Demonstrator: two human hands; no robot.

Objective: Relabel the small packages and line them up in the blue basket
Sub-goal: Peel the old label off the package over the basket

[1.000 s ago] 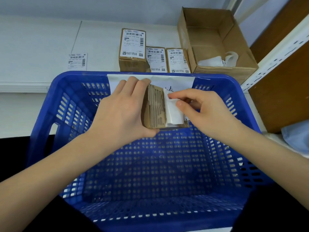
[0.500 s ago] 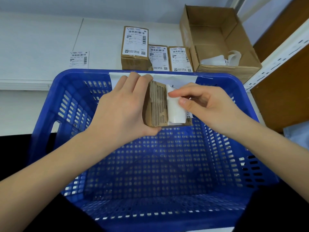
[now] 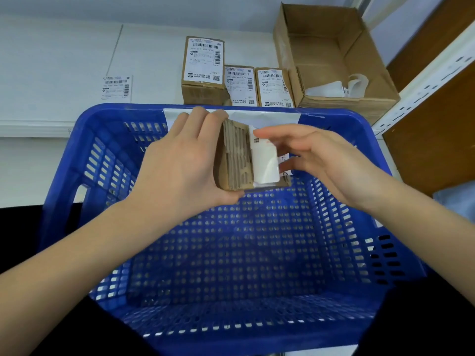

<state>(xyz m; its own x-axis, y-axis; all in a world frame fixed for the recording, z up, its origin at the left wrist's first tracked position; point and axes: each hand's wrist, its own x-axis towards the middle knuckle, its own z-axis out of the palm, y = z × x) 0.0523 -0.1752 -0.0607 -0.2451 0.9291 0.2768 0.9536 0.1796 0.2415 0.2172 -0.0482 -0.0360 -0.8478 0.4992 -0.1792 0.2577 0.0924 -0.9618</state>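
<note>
My left hand [image 3: 180, 165] grips a small cardboard package [image 3: 235, 158] over the far end of the blue basket [image 3: 102, 155]. The package's top face is torn to bare corrugation on its left part. A white label [image 3: 264, 160] is half peeled from it and folded back, and my right hand [image 3: 316, 160] pinches that label between thumb and fingers. Nothing lies inside the basket. Three labelled small packages [image 3: 203, 70] [image 3: 240, 86] [image 3: 273, 87] stand on the white table behind the basket.
A loose label [image 3: 116, 88] lies on the white table [image 3: 51, 73] at the left. An open cardboard box [image 3: 334, 60] holding peeled white labels sits at the back right. A white shelf upright [image 3: 424, 80] and brown boards stand on the right.
My right hand has pulled the label further off to the right, its fingers spreading. The torn bare strip of cardboard is wider.
</note>
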